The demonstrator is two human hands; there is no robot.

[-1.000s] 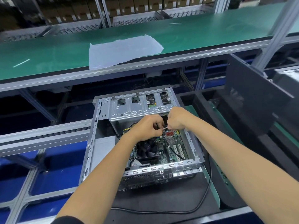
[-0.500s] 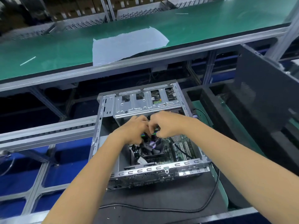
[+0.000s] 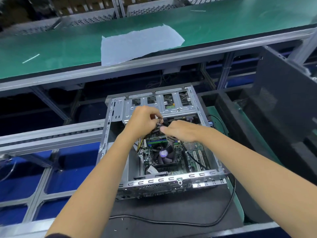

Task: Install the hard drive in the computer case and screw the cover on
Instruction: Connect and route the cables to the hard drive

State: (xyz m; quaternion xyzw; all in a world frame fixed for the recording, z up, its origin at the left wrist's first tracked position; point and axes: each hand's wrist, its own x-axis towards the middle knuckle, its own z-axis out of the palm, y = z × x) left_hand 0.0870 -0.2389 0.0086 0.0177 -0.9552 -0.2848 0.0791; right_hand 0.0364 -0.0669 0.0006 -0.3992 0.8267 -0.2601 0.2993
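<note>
An open silver computer case (image 3: 109, 134) lies on a black mat, its motherboard and CPU fan (image 3: 163, 154) exposed. A metal drive cage (image 3: 161, 107) spans the far end, with a drive's green board showing through a slot. Both my hands meet just below the cage. My left hand (image 3: 142, 120) pinches a bundle of dark cables (image 3: 159, 123) with curled fingers. My right hand (image 3: 180, 131) grips the same cables from the right. The connector ends are hidden by my fingers. The dark cover panel (image 3: 281, 107) leans upright at the right.
A green workbench (image 3: 68, 42) with a white sheet (image 3: 137, 43) runs along the back. A black cord (image 3: 171, 222) loops over the mat in front of the case. Conveyor rails and blue bins lie to the left.
Both hands shifted left along the drive cage, from the right part of the motherboard to above the fan, still working the cables. The view moved closer and tilted.
</note>
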